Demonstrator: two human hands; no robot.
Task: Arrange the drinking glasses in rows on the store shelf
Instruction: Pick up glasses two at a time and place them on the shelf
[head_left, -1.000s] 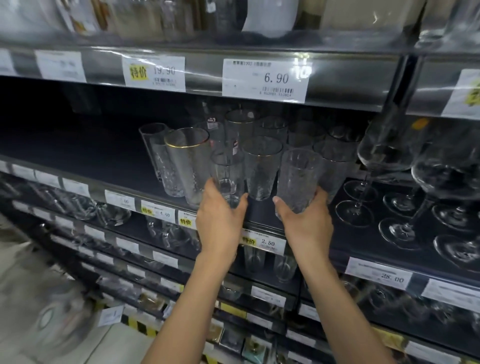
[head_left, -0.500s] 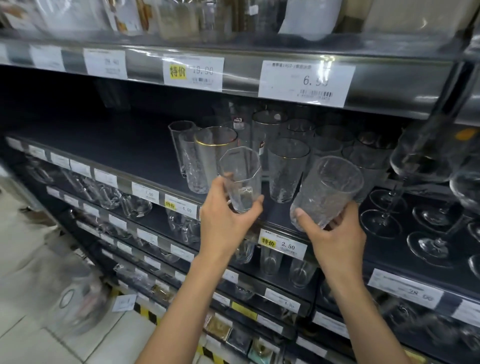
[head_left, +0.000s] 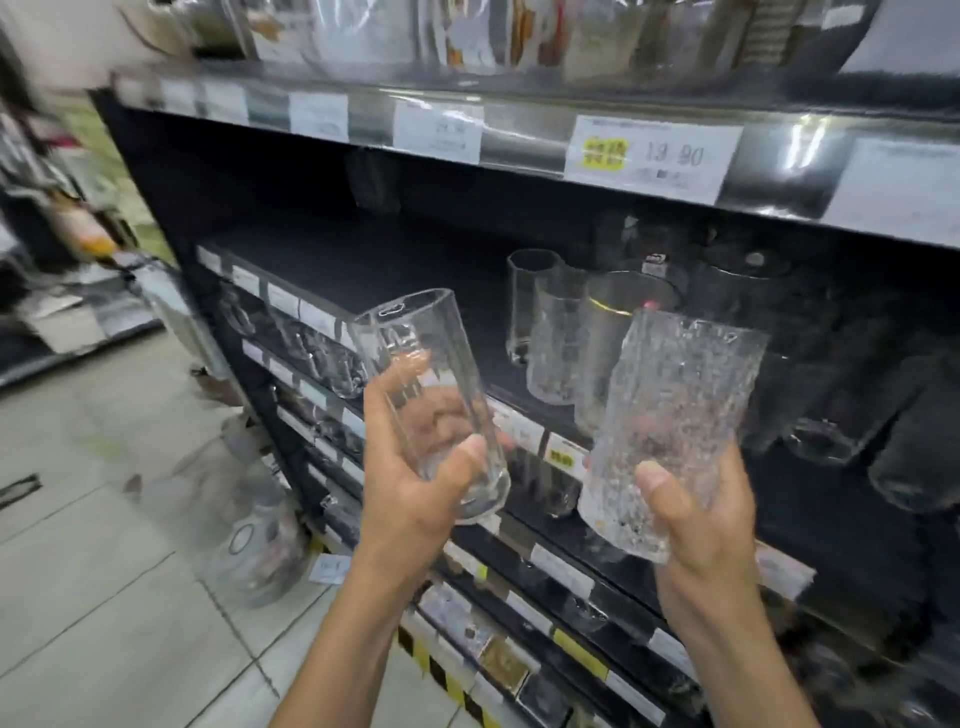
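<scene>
A smooth clear glass (head_left: 426, 395) with faceted sides is at centre-left of the frame, held off the shelf in the left grip (head_left: 415, 488). It is tilted, with its mouth toward the upper left. Just right of it, a rough-textured glass (head_left: 675, 415) is held low down in the right grip (head_left: 696, 519), nearly upright and leaning slightly right. Behind them, mid-frame, three glasses stand upright on the dark shelf (head_left: 363, 270): a tall plain glass (head_left: 524, 306), a textured tumbler (head_left: 553, 353) just beside it, and a gold-rimmed glass (head_left: 618, 338). Glasses farther right are blurred.
</scene>
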